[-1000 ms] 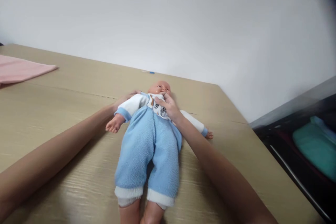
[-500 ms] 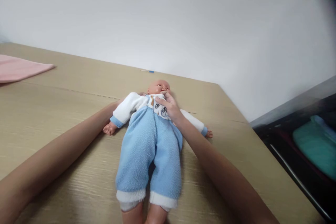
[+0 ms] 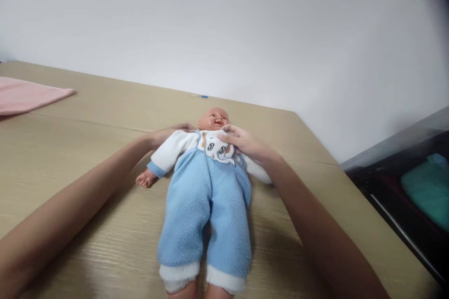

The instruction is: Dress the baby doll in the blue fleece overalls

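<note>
A baby doll (image 3: 205, 196) lies on its back on the wooden table (image 3: 70, 159), head away from me. It wears a light blue fleece romper with white sleeves and an elephant picture on the chest. My left hand (image 3: 168, 131) rests at the doll's left-side shoulder, fingers curled on the white sleeve near the neck. My right hand (image 3: 242, 142) lies on the doll's other shoulder, fingertips pinching the romper's collar just below the chin. The doll's bare hand sticks out at the left; its far arm is hidden by my right wrist.
A folded pink cloth (image 3: 28, 96) lies at the table's far left. A white wall rises right behind the table. To the right, past the table's edge, is a dark bin (image 3: 403, 196) with teal fabric (image 3: 428, 191) inside.
My right hand has slid off the chest to the doll's shoulder, uncovering the elephant picture. My left hand has come up onto the other shoulder. The doll has shifted slightly.
</note>
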Tool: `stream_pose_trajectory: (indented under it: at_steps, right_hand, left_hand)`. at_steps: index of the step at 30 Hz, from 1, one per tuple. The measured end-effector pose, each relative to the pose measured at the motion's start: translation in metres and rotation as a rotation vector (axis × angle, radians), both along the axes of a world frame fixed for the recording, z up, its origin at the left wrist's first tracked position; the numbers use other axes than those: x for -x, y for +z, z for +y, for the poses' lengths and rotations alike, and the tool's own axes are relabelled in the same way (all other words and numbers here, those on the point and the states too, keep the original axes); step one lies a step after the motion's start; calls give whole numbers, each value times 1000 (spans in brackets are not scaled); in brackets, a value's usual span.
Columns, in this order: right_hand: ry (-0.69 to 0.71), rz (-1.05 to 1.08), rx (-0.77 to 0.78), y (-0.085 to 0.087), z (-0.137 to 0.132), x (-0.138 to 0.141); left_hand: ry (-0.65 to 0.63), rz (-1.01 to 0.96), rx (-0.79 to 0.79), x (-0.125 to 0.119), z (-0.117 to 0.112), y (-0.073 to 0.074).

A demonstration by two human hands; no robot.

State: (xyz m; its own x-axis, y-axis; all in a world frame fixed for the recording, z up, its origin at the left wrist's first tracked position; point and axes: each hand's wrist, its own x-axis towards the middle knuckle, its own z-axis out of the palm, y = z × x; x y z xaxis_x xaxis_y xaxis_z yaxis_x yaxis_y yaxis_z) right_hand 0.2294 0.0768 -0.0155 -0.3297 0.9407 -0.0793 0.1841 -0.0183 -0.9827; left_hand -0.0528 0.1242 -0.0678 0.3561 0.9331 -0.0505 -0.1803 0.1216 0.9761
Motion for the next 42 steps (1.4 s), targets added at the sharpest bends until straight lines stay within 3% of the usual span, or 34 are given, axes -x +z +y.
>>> stream_pose_trajectory:
  at_steps: [2,5,8,12,16,20,23,25,26,29,33,37,42]
  right_hand:
    - [55,-199,-38,8,1,-20]
    - [172,-326,-81,12,1,-38]
    - [243,-344,-119,12,1,-42]
    - [254,-441,-151,18,-4,-39]
    - [84,-591,-382,15,-21,-44]
    - [-114,-683,-489,-6,-56,-73]
    - [-104,-780,-470,-21,-87,-105]
    - [-108,-788,-471,-29,-105,-122]
    - [-128,-769,-464,-33,-112,-128]
    - [-261,-630,-401,-40,-123,-135]
    - [-499,-327,-385,-42,-121,-126]
    - [-551,-40,-356,-36,-105,-111]
    - [-519,110,-495,-31,-78,-83]
  left_hand:
    - [-174,144,36,6,15,15]
    - [-283,370,-3,17,24,29]
    - [-305,469,-103,22,21,32]
    - [-353,380,-177,19,19,26]
    - [-358,430,-231,18,24,22]
    - [-318,654,-354,21,23,31]
    - [-156,811,-600,12,5,51]
    - [-48,796,-828,-7,-16,66]
    - [-33,748,-913,-20,-26,71]
    - [-151,602,-1063,-68,-49,75]
    - [-245,689,-1123,-117,-47,54]
    - [-197,807,-1180,-128,-38,37]
    - [-220,693,-1309,-118,-49,44]
